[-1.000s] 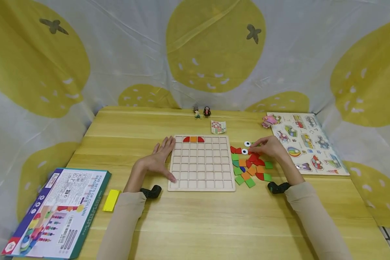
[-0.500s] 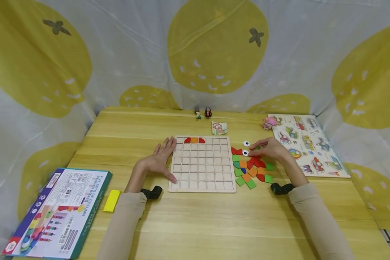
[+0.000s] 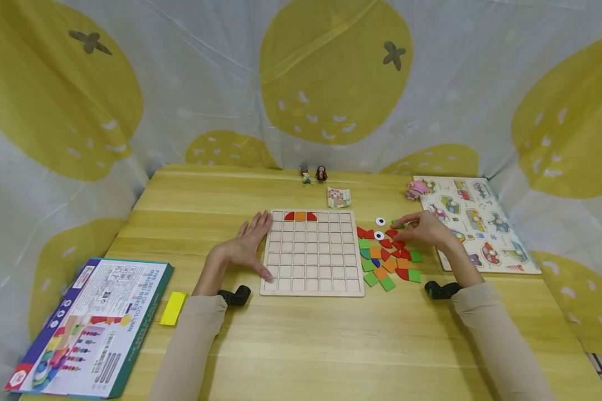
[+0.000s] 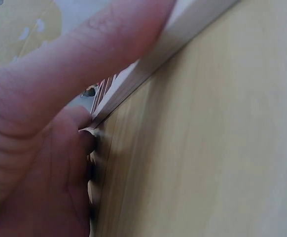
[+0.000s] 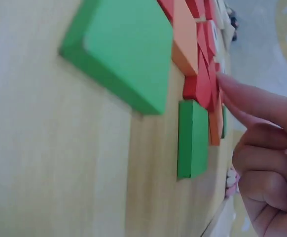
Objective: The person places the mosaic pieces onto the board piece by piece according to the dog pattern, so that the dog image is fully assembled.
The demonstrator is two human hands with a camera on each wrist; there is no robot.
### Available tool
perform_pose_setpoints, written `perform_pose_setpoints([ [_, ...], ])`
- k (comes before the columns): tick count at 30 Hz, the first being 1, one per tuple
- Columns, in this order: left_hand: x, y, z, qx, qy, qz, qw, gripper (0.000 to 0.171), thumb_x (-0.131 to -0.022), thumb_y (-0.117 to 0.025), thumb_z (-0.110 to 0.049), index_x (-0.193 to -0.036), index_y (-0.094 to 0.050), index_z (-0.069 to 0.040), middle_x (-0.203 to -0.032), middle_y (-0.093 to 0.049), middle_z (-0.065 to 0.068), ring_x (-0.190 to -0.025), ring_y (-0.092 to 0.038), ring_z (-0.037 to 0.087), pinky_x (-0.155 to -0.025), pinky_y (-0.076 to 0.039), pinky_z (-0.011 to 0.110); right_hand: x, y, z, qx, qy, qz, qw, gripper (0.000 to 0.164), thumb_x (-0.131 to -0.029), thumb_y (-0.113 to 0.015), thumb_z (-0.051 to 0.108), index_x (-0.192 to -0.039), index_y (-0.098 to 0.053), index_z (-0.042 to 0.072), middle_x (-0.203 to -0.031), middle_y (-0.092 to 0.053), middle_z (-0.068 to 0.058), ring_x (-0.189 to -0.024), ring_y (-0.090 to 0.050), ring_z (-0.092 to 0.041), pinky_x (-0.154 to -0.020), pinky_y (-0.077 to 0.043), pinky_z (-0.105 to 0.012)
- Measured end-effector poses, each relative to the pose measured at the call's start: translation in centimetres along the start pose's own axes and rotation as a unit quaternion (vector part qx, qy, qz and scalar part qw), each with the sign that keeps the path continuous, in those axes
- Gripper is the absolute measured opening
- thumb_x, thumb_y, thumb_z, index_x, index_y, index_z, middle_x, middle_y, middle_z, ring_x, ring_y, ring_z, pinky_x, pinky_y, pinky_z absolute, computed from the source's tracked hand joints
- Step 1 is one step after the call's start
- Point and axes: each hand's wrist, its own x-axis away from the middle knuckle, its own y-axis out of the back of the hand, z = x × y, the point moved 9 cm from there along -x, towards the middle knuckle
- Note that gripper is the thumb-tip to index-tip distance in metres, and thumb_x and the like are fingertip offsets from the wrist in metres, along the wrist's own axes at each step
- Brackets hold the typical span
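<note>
Along the left edge of a wooden grid board (image 3: 311, 253), my left hand (image 3: 243, 245) rests with its fingers spread. Its thumb (image 4: 109, 39) lies on the board's rim in the left wrist view. In the board's top row sit two red rounded tiles with an orange tile (image 3: 300, 216) between them. My right hand (image 3: 423, 229) is at the far right of the loose tile pile, thumb and forefinger apart. Close by its fingertips are a green tile (image 3: 396, 224) and a red tile (image 3: 391, 234). In the right wrist view the thumb tip overlaps red tiles (image 5: 200, 86).
Two round eye tiles (image 3: 379, 221) lie at the pile's far side. Behind the board are a small pattern card (image 3: 338, 197) and two figurines (image 3: 321, 174). A picture puzzle (image 3: 474, 220) and pink toy (image 3: 416, 188) stand right; a box (image 3: 90, 328) and yellow block (image 3: 173, 308) lie left.
My right hand has moved right, away from the eye tiles, uncovering a red tile beside them. The left hand keeps its place on the board's edge.
</note>
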Motion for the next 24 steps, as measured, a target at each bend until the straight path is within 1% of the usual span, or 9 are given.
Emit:
perform_pose_setpoints([
  [3,0.0,-0.1,0.0,0.004,0.002,0.002,1.0000,0.153,-0.052,-0.090,-0.053,-0.153,0.016,-0.007,-0.159,0.025,0.014,-0.148,0.024,0.032,-0.120,0.012,0.056,-0.2,-0.3,0.0,-0.011,0.016,0.012,1.000,0.032,-0.082,-0.076,0.018,-0.110,-0.071,0.004,-0.052,-0.036,0.007,-0.051,-0.030,-0.010,-0.054,-0.032,-0.026],
  [7,0.1,-0.1,-0.1,0.007,0.006,0.003,1.0000,0.154,-0.052,-0.090,-0.052,-0.153,0.017,-0.006,-0.159,0.025,0.014,-0.148,0.024,0.032,-0.120,0.012,0.056,-0.7,-0.7,0.1,-0.015,0.022,0.007,1.000,0.033,-0.079,-0.079,0.022,-0.108,-0.073,0.006,-0.053,-0.035,0.007,-0.050,-0.030,-0.010,-0.052,-0.030,-0.025],
  [11,0.2,-0.1,-0.2,0.014,0.004,0.002,0.9999,0.153,-0.053,-0.091,-0.051,-0.152,0.017,-0.006,-0.159,0.025,0.015,-0.148,0.024,0.033,-0.119,0.013,0.057,-1.0,-1.0,0.1,-0.038,0.016,0.010,0.999,0.034,-0.080,-0.079,0.018,-0.110,-0.072,0.005,-0.053,-0.035,0.006,-0.050,-0.029,-0.010,-0.051,-0.026,-0.025],
  [14,0.1,-0.2,-0.2,0.018,0.003,0.003,0.9998,0.153,-0.053,-0.091,-0.050,-0.152,0.017,-0.005,-0.159,0.025,0.015,-0.148,0.024,0.034,-0.119,0.013,0.058,-1.1,-1.1,0.1,-0.044,0.011,0.015,0.999,0.033,-0.080,-0.078,0.014,-0.110,-0.072,0.002,-0.053,-0.034,0.006,-0.050,-0.027,-0.010,-0.050,-0.024,-0.025],
  [18,0.1,-0.2,-0.1,0.010,0.007,0.010,0.9999,0.153,-0.052,-0.091,-0.050,-0.153,0.017,-0.007,-0.160,0.025,0.013,-0.148,0.025,0.031,-0.120,0.013,0.055,-1.0,-1.0,0.2,-0.030,0.014,0.008,0.999,0.034,-0.078,-0.080,0.018,-0.105,-0.072,0.001,-0.052,-0.034,0.007,-0.049,-0.028,-0.010,-0.049,-0.025,-0.025],
  [21,0.2,-0.2,0.0,0.004,0.007,0.014,0.9999,0.155,-0.051,-0.092,-0.049,-0.153,0.017,-0.007,-0.160,0.026,0.012,-0.148,0.024,0.030,-0.120,0.012,0.055,-0.9,-1.0,1.0,-0.034,0.021,-0.006,0.999,0.032,-0.078,-0.081,0.022,-0.102,-0.073,0.003,-0.051,-0.032,0.007,-0.048,-0.027,-0.010,-0.048,-0.025,-0.026],
  [24,0.2,0.0,0.0,-0.001,0.003,0.015,0.9999,0.155,-0.050,-0.092,-0.049,-0.153,0.016,-0.007,-0.160,0.026,0.013,-0.148,0.024,0.032,-0.120,0.012,0.056,-0.8,-1.6,2.8,-0.045,0.033,-0.017,0.998,0.029,-0.078,-0.080,0.024,-0.101,-0.074,0.008,-0.051,-0.031,0.006,-0.048,-0.026,-0.011,-0.048,-0.026,-0.028],
])
